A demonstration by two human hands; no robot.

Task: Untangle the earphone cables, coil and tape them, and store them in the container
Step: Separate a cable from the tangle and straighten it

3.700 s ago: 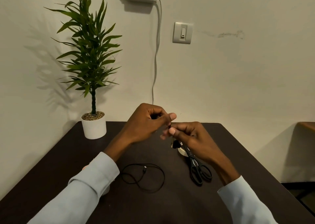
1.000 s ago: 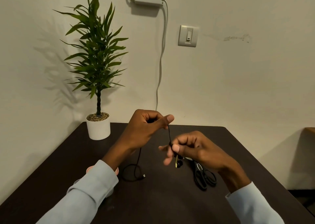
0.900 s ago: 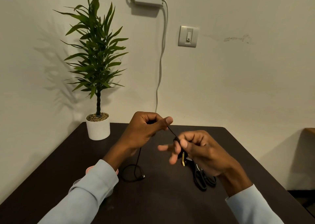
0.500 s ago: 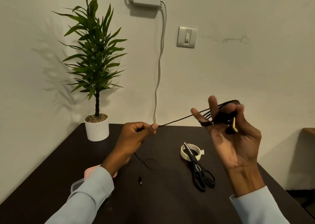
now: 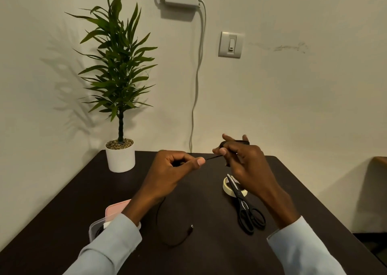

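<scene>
A thin black earphone cable [image 5: 212, 157] is being held taut in the air above the dark table [image 5: 73, 201], between two raised hands. At its right end the cable is being gathered into a small dark bundle of loops, wound round the fingers of the right hand [image 5: 245, 161]; those fingers are curled about the bundle, with the thumb tip pressed against the strand where it leaves the coil. Only a short straight stretch is being left visible between the hands, and it is being pinched between the thumb and curled forefinger of the left hand [image 5: 171, 170]. Below the left wrist the remaining cable is being let down onto the table, where a loose open curve is being formed, ending in a small plug [image 5: 190, 228] lying flat near the table's middle. Whether earbuds are tucked within the bundle cannot be told. Just right of the hanging cable, a roll of pale tape [image 5: 228, 187] is lying on the table, and black scissors [image 5: 246, 208] are being rested with their blades across the roll and their handles toward the viewer. At the left, partly hidden by a light sleeve, a clear container with a pink lid [image 5: 116, 208] is standing. A potted plant [image 5: 117, 82] is standing at the table's far left corner.
</scene>
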